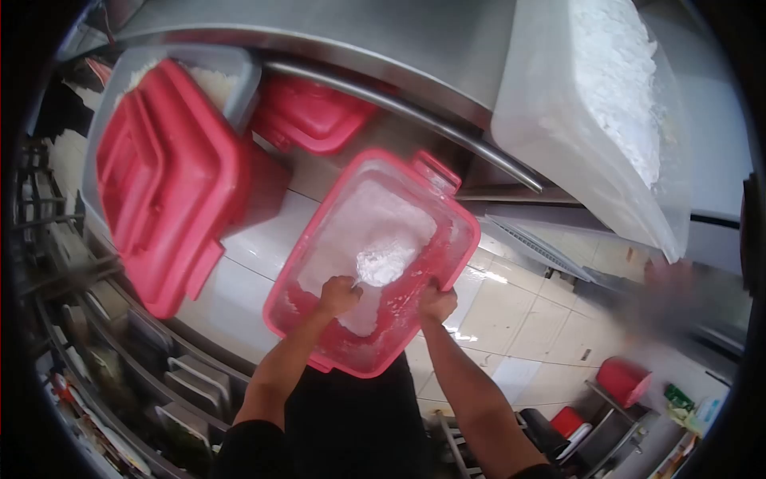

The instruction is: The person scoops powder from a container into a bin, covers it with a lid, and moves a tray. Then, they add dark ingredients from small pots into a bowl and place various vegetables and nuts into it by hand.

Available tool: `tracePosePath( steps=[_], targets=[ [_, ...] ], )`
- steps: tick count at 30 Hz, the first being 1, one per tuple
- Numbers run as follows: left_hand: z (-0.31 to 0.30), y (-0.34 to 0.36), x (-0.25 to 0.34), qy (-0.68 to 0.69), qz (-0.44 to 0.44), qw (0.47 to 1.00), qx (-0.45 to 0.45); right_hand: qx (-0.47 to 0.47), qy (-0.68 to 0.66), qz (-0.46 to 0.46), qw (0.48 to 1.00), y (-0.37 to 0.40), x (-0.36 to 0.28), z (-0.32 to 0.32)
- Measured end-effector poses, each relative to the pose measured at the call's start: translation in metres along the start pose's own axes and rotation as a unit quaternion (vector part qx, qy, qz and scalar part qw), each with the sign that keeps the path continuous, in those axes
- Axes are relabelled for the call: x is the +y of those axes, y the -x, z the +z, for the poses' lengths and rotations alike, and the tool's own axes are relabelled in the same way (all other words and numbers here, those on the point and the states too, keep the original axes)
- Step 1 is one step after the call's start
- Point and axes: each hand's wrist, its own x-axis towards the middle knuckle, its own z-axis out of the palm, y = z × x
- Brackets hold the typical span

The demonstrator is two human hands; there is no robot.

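Note:
A red plastic bin [277,297] stands on the floor in front of me, part filled with fine white powder [375,211] that looks like flour. Over the powder, my left hand [341,296] is closed round the handle end of a scoop [383,263]. White powder is heaped on the scoop, so its shape is mostly hidden. My right hand [437,303] grips the bin's near right rim, fingers partly out of sight over the edge.
Left, a red lid [171,188] leans across a grey tub [247,80] with pale contents. Another red lid [319,112] sits under the steel counter [383,36]. A translucent tub [542,104] of white powder stands upper right. Racks [136,351] line the left side.

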Motion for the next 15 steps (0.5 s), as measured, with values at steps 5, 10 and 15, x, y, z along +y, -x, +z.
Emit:
tracePosePath(
  steps=[5,10,15],
  targets=[
    [-0.077,0.064,0.039,-0.002,-0.019,0.999,0.036,0.015,0.010,0.057,0.998,-0.003,-0.010,-0.008],
    [-0.160,0.135,0.074,-0.070,0.040,0.996,0.028,-0.011,0.012,0.077,0.997,0.002,-0.008,-0.009],
    [-0.245,0.200,0.139,-0.106,0.036,0.994,-0.008,-0.010,-0.009,0.090,0.996,0.004,-0.015,-0.014]
  ],
)
